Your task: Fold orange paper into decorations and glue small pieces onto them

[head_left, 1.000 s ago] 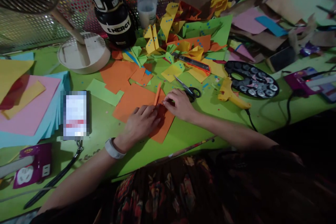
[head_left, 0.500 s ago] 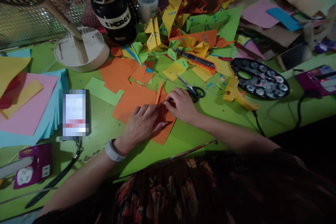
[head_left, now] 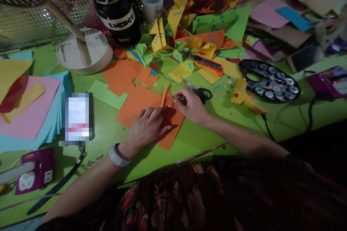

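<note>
Resting outspread left hand (head_left: 148,124) on flat orange paper sheet (head_left: 168,140), left of black-handled metal scissors (head_left: 199,91); curling right hand (head_left: 190,105) beside them (cannot tell whether gripping). Probably partway, with narrow orange paper strip (head_left: 164,96) shaped, finer work left.

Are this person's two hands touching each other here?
Apart: the head view shows a gap, with orange paper visible between the left hand and right hand.
</note>
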Action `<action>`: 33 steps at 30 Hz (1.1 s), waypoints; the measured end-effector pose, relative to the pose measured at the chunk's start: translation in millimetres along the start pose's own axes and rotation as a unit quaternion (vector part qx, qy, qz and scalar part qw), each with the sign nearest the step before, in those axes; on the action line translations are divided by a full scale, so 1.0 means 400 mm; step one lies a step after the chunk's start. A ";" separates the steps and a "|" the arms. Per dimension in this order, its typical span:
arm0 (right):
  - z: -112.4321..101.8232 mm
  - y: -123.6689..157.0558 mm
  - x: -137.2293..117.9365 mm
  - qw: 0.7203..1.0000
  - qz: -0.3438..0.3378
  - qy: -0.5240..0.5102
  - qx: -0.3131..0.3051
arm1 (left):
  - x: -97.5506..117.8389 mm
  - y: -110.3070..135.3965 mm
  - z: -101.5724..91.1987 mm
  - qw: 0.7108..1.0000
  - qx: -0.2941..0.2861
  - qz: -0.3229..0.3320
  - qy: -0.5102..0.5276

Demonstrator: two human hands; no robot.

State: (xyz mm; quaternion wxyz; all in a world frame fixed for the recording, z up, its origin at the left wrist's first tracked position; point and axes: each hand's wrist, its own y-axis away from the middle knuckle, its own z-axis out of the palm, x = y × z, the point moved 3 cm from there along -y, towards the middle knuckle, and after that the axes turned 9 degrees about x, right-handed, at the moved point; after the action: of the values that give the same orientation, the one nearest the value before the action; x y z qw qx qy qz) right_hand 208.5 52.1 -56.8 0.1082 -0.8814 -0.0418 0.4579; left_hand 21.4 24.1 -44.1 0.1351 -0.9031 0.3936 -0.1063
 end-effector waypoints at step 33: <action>0.014 -0.061 -0.004 0.921 0.235 -0.016 -0.311 | 0.000 -0.008 0.006 0.998 -0.053 -0.021 -0.021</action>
State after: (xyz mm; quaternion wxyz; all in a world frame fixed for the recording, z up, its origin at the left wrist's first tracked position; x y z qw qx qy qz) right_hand 203.4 76.3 -53.0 -0.2830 -0.8479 0.0243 0.4477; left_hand 24.2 26.7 -45.3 0.0931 -0.9192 0.3762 -0.0693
